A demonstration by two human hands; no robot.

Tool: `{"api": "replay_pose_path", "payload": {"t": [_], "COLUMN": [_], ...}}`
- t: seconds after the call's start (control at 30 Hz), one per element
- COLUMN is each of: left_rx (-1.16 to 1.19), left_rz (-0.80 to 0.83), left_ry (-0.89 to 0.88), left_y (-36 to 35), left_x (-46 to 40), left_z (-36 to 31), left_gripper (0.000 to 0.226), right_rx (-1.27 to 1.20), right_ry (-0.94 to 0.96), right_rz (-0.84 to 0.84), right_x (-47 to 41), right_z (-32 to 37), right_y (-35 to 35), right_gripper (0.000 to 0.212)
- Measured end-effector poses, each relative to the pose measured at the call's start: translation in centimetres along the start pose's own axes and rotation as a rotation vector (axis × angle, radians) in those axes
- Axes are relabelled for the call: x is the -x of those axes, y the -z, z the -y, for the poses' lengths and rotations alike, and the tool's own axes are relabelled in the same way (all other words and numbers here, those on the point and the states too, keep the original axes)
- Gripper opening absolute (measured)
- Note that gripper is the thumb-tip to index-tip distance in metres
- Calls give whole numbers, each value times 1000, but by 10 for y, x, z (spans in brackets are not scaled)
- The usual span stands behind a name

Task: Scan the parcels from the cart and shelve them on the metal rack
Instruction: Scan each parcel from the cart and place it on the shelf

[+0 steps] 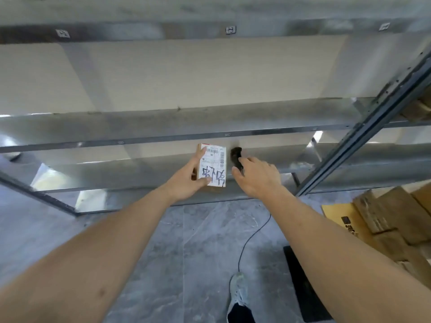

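A small cardboard parcel (pixel 214 169) with a white label, barcodes and black handwriting is held out in front of the metal rack (pixel 163 138). My left hand (pixel 189 180) grips it from the left, thumb across the label's lower edge. My right hand (pixel 256 178) holds a black handheld scanner (pixel 236 157) just right of the parcel, its head near the label's barcode. A thin black cable (pixel 251 238) hangs from the scanner toward the floor. The rack's shelves in front of me look bare.
Several brown cardboard boxes (pixel 391 217) are stacked at the right on a cart with a black edge (pixel 300 283). A grey rack upright (pixel 377 122) slants up on the right. My shoe (pixel 238 290) stands on the grey tiled floor.
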State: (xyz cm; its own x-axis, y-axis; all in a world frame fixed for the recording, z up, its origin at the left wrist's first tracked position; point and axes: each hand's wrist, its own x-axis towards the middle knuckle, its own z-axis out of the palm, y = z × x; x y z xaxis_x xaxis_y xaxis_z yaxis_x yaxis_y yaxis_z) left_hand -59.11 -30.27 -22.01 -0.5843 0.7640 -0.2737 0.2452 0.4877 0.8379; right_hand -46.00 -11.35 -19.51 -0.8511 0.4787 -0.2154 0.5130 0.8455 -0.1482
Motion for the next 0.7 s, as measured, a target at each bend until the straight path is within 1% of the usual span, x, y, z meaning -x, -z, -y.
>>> {"api": "replay_pose_path", "payload": {"t": [0.13, 0.37, 0.63, 0.7], "left_rx": [29, 118, 171, 177], "left_rz": [9, 5, 29, 14], "left_ry": [91, 178, 181, 171], "left_y": [-19, -56, -90, -93], "left_x": [-53, -136, -234, -254], "left_z": [32, 83, 164, 179], "left_gripper": [92, 89, 91, 90], "right_rx": [11, 38, 7, 7], "right_ry": [23, 37, -10, -20], "right_rz": [73, 149, 149, 149], "right_x": [-58, -145, -242, -262], "right_z": [-28, -64, -92, -97], "right_y": [-33, -90, -174, -193], "right_gripper": [55, 57, 58, 60]}}
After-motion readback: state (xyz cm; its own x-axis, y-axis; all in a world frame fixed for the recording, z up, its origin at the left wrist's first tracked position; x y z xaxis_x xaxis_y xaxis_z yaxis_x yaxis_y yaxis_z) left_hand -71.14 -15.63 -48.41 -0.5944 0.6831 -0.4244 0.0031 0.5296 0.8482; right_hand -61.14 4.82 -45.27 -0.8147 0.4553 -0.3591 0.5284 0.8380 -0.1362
